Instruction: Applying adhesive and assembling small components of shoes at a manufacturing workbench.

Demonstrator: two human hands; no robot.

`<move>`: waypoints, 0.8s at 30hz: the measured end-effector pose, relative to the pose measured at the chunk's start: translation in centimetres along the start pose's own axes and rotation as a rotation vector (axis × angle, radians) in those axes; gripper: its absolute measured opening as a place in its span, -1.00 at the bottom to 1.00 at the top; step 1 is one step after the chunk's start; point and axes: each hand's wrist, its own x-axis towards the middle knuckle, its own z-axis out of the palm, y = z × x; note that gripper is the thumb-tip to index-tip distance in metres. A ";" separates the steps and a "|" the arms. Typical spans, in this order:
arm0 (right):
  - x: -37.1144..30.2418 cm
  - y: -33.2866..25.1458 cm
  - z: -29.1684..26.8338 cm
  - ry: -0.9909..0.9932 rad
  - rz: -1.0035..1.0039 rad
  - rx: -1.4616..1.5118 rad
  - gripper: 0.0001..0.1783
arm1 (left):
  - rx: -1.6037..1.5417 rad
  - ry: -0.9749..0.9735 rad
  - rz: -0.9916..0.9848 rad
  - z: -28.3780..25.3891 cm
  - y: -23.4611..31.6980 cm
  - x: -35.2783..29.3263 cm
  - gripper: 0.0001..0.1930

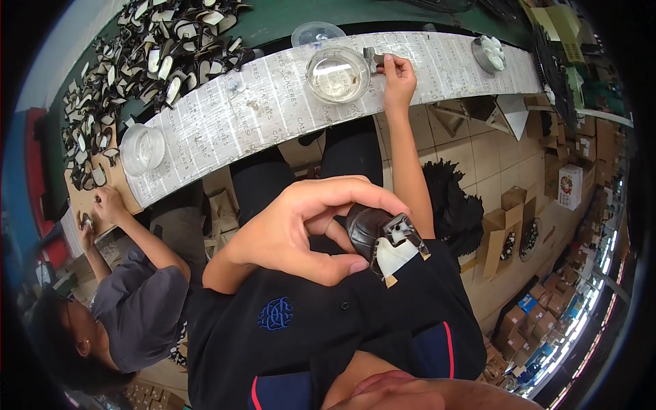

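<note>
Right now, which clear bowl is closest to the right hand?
The wide middle bowl: the right hand holds a dark thing beside its rim. The left-end bowl and white-filled cup are farther away.

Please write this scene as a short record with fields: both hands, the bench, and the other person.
Left hand: holds dark piece with white patch
Right hand: holds small grey object beside clear bowl; contact unclear
Bench: pale top; heap of black-and-pale pieces at left
Co-worker: at left, hands near tan board
</note>
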 end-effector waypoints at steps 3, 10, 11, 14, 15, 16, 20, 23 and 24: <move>0.1 0.1 0.1 -0.005 0.005 -0.002 -0.80 | -0.024 0.009 -0.013 -0.1 0.1 0.1 -0.43; 0.3 -1.2 0.5 0.017 -0.025 0.042 -0.79 | 0.031 0.025 0.005 -0.1 0.3 0.6 -0.42; 0.2 -1.0 0.3 0.014 -0.004 -0.012 -0.79 | -0.032 0.067 0.001 -0.4 0.4 0.8 -0.43; 0.1 -0.3 -0.2 0.014 0.021 -0.050 -0.78 | -0.054 0.197 0.047 -2.1 0.5 1.9 -0.44; 0.2 -0.1 -0.1 0.029 0.016 -0.019 -0.80 | 0.003 0.277 0.083 -2.7 1.1 2.5 -0.44; 0.2 0.3 -0.6 0.050 0.012 -0.003 -0.82 | 0.044 0.346 0.120 -3.5 1.5 3.6 -0.44; 1.1 -0.8 -0.5 0.059 0.019 0.119 -0.83 | 0.536 0.464 0.381 -5.3 7.0 11.0 -0.47; 1.4 -1.1 -1.6 0.056 0.034 0.140 -0.84 | 0.812 0.499 0.491 -7.5 11.5 21.3 -0.43; 1.4 -0.9 -2.3 0.070 0.030 0.144 -0.84 | 0.854 0.405 0.551 -8.4 12.1 25.0 -0.33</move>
